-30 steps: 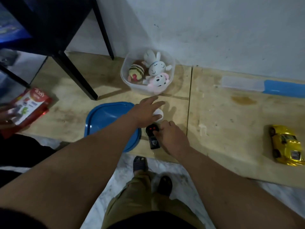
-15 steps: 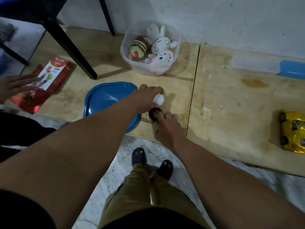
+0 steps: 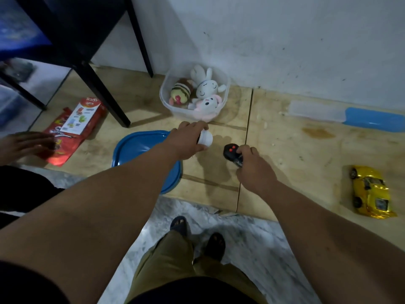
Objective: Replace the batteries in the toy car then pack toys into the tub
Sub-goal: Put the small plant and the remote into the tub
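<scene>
My left hand (image 3: 186, 141) is closed around a small white toy (image 3: 206, 138), lifted just above the wooden board, near the blue lid (image 3: 140, 148). My right hand (image 3: 254, 170) holds a black remote control (image 3: 231, 152) with red buttons, raised off the board. A clear plastic tub (image 3: 171, 102) stands by the wall, holding a striped plush (image 3: 181, 93), a white rabbit plush (image 3: 205, 86) and a pink-and-white plush (image 3: 207, 104). The yellow toy car (image 3: 370, 191) lies on the board at the right, away from both hands.
Another person's hand (image 3: 24, 143) rests on red packaging (image 3: 74, 126) at the left. Black table legs (image 3: 103, 91) stand behind the lid. A clear and blue strip (image 3: 350, 115) lies by the wall. My feet in sandals (image 3: 197, 233) stand on marble floor.
Both hands closed on their objects and lifted them off the board; the right hand carried the remote to the right, away from the white toy.
</scene>
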